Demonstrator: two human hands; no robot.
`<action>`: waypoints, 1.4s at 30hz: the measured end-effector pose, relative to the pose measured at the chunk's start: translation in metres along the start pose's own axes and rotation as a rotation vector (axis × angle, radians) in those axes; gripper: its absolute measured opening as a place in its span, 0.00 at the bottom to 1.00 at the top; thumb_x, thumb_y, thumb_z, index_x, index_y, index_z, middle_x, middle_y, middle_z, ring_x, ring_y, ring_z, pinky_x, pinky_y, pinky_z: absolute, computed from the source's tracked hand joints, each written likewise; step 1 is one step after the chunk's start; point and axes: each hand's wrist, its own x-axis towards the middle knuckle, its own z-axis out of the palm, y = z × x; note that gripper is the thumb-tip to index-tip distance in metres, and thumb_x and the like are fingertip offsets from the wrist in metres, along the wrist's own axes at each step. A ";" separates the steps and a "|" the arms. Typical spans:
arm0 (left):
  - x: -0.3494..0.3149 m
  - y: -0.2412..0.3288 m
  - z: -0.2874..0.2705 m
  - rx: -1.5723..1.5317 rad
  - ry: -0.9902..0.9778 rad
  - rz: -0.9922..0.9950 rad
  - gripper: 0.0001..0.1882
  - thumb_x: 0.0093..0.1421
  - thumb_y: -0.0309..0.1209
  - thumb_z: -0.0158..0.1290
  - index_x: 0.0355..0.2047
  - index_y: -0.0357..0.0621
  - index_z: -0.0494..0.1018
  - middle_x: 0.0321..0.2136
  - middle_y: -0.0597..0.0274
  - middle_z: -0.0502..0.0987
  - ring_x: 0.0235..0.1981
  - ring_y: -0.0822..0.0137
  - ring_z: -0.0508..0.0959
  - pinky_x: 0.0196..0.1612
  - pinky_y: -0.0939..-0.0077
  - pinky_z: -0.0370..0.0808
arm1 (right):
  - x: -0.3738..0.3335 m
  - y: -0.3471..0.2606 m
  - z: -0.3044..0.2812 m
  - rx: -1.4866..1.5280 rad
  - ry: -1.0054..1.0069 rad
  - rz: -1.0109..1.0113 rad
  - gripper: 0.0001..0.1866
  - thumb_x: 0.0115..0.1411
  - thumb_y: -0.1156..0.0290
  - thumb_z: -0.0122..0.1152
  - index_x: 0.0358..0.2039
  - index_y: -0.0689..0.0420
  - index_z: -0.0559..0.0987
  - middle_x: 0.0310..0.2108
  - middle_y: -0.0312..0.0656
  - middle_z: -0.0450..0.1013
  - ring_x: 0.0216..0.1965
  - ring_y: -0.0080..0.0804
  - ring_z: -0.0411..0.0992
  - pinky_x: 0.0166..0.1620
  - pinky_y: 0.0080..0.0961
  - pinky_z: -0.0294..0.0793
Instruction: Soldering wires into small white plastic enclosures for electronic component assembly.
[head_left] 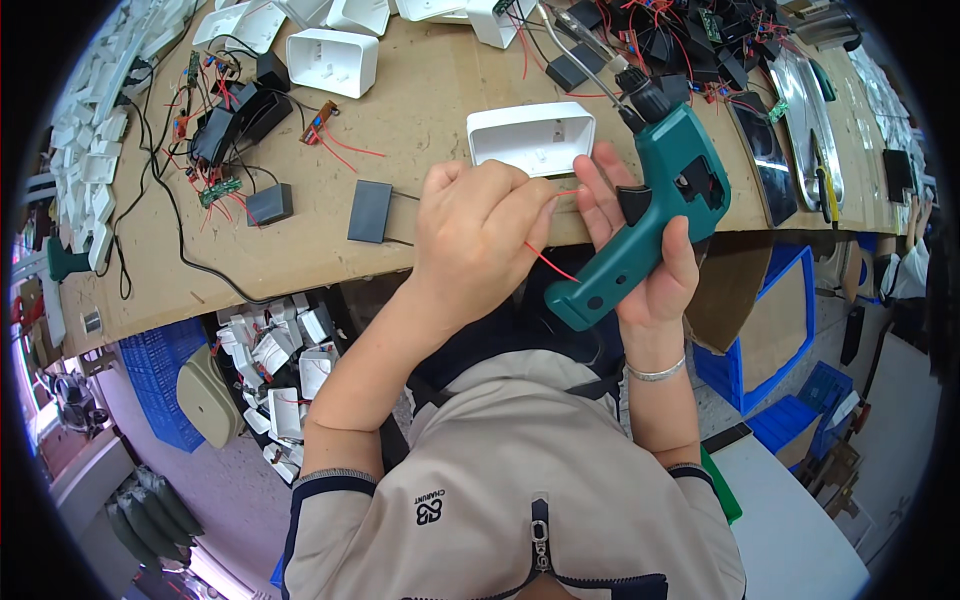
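Key relation: red wire [550, 262] runs through the left hand [485, 225], and the green soldering gun [640, 200] sits just right of it in the right hand [657, 290]. Left fingers are together, pinched on the wire: one stretch crosses to the right hand's fingertips just left of the black trigger [632, 203], another drops to the lower part of the grip. Can't tell if it ends there or passes behind. Right fingers are curled loosely about the gun, thumb on its right side, fingertips apart on its left. Gun's long axis is diagonal: nose up and away over the surface [430, 100], butt down-left, out past the near edge above the lap. Left hand is closer to the butt; right hand carries the weight, I'd guess. White box [515, 152] is just beyond both hands, so little room straight ahead. Dark grey box [370, 211] is left of the left hand, near the edge. More bare surface up-left; black parts [665, 45] crowd past the nose, dark panel [765, 160] to the right.
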 end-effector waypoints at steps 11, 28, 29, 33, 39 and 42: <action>-0.003 0.010 0.011 0.040 -0.032 -0.064 0.11 0.46 0.27 0.63 0.30 0.48 0.74 0.26 0.70 0.71 0.28 0.68 0.72 0.36 0.64 0.58 | -0.048 -0.056 -0.030 -0.306 -0.043 -0.098 0.42 0.60 0.56 0.61 0.66 0.61 0.52 0.63 0.56 0.56 0.51 0.42 0.70 0.48 0.37 0.75; 0.014 -0.005 0.032 0.289 0.015 -0.157 0.06 0.43 0.25 0.59 0.23 0.38 0.75 0.44 0.56 0.73 0.45 0.55 0.71 0.47 0.56 0.60 | -0.112 -0.071 0.005 -0.870 0.286 -0.055 0.40 0.47 0.63 0.74 0.54 0.71 0.67 0.46 0.60 0.73 0.31 0.34 0.77 0.33 0.26 0.78; 0.014 -0.005 0.032 0.288 0.014 -0.158 0.06 0.43 0.25 0.59 0.23 0.38 0.75 0.44 0.56 0.73 0.45 0.55 0.71 0.47 0.56 0.60 | -0.110 -0.072 0.006 -0.874 0.295 -0.044 0.39 0.47 0.63 0.75 0.54 0.71 0.68 0.46 0.59 0.73 0.31 0.34 0.77 0.33 0.26 0.78; 0.015 -0.005 0.033 0.281 0.009 -0.171 0.06 0.43 0.25 0.59 0.24 0.37 0.75 0.43 0.57 0.73 0.45 0.55 0.71 0.46 0.60 0.61 | -0.108 -0.073 0.011 -0.856 0.298 -0.025 0.40 0.47 0.63 0.75 0.55 0.71 0.68 0.46 0.59 0.73 0.31 0.35 0.76 0.33 0.26 0.78; 0.015 -0.008 0.035 0.253 0.032 -0.188 0.05 0.43 0.25 0.59 0.22 0.39 0.75 0.42 0.58 0.73 0.44 0.56 0.70 0.45 0.61 0.61 | -0.100 -0.071 0.018 -0.909 0.317 0.024 0.40 0.46 0.64 0.75 0.56 0.70 0.67 0.46 0.59 0.73 0.31 0.35 0.76 0.34 0.27 0.78; 0.016 -0.007 0.035 0.269 0.046 -0.189 0.05 0.43 0.24 0.59 0.21 0.40 0.74 0.42 0.59 0.73 0.44 0.56 0.70 0.44 0.62 0.61 | -0.097 -0.071 0.018 -0.922 0.297 0.020 0.40 0.47 0.64 0.74 0.56 0.69 0.67 0.46 0.59 0.73 0.32 0.35 0.76 0.35 0.27 0.77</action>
